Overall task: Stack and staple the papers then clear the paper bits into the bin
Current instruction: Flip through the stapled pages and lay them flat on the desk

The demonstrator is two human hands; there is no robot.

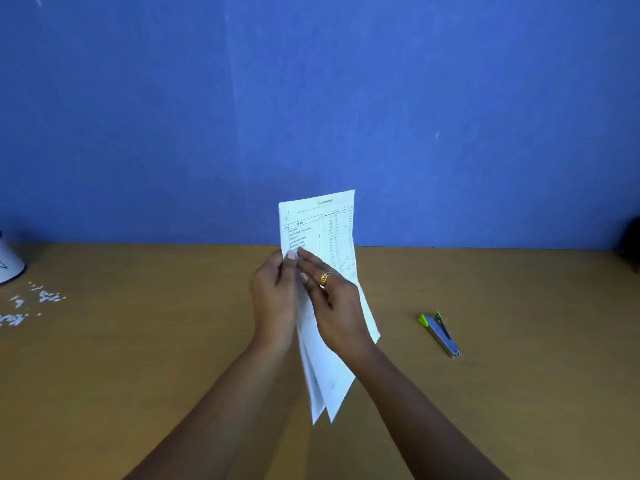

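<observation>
In the head view, my only one, I judge the stacking step to be in hand. The white printed paper sheets (322, 230) stand nearly upright at the centre, above the brown wooden table (138, 375), and their lower corners are fanned apart, so the edges are not yet squared. The left hand (273, 299) pinches their left edge between thumb and fingers. The right hand (336, 306), with a gold ring (325, 278), lays fairly straight fingers across the front. Its thumb is hidden, so I cannot tell whether it grips. The next move calls for tapping the edges level, then reaching to the grey metal stapler with green ends (440, 334), which lies well apart at 3 o'clock. The scattered white paper bits (48, 296) lie at 9 o'clock, near a white object (8, 261) cut off by the frame, possibly the bin. A dark shape (632, 244) at the right edge is unreadable, as is the sheet count.
</observation>
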